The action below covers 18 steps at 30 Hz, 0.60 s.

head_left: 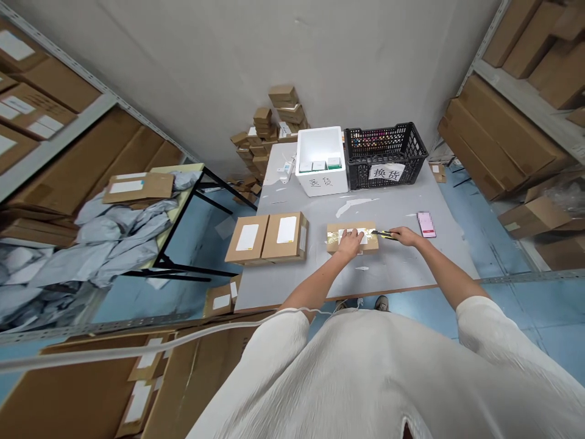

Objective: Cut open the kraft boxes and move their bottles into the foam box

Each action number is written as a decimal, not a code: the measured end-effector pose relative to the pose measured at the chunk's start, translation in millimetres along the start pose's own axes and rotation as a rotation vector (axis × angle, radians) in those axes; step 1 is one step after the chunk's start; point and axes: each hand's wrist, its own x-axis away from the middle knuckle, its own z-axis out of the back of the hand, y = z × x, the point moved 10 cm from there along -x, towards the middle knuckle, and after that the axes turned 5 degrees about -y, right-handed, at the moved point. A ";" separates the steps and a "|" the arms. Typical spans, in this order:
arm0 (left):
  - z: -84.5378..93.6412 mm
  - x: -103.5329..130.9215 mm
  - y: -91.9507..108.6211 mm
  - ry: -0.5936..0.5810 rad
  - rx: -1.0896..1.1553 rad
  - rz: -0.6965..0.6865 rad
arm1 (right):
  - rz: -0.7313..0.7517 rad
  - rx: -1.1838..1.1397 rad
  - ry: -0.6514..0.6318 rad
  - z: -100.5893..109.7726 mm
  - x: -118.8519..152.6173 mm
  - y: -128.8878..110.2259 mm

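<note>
A small cardboard box point(333, 245) with a white label and shiny tape lies near the front of the grey table. My left hand point(350, 242) rests on its top, fingers spread over the label and tape. At the right, my right hand point(404, 236) is closed round a yellow and black utility knife point(386, 235). The knife points left, its tip at the right end of the box; whether it touches the cardboard is too small to tell.
Two labelled boxes point(265, 238) sit left on the table point(365, 277). Behind stand a white foam box point(322, 183) and a black crate point(386, 177). A phone point(426, 224) lies at the right. Shelves with cartons flank both sides; a white cable point(205, 331) crosses the lower left.
</note>
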 end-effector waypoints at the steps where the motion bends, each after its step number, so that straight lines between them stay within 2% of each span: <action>1: 0.9 0.4 0.0 0.000 0.000 0.002 | -0.010 -0.032 -0.024 -2.4 2.2 2.7; 5: 3.2 -1.9 1.2 0.006 -0.002 0.009 | -0.023 -0.109 -0.056 -6.6 7.0 12.2; 9: 0.4 -4.2 0.6 -0.016 0.027 0.017 | -0.067 -0.128 0.021 -6.4 5.6 13.5; 13: 6.0 0.6 -4.2 0.037 0.113 0.025 | -0.178 -0.269 0.054 -9.4 14.9 17.1; 15: 11.1 1.6 -8.6 0.067 0.157 0.046 | -0.170 -0.319 0.096 -5.0 23.0 15.0; 18: 18.3 -2.2 -16.4 0.093 0.211 0.099 | -0.134 -0.270 0.159 3.6 34.4 9.7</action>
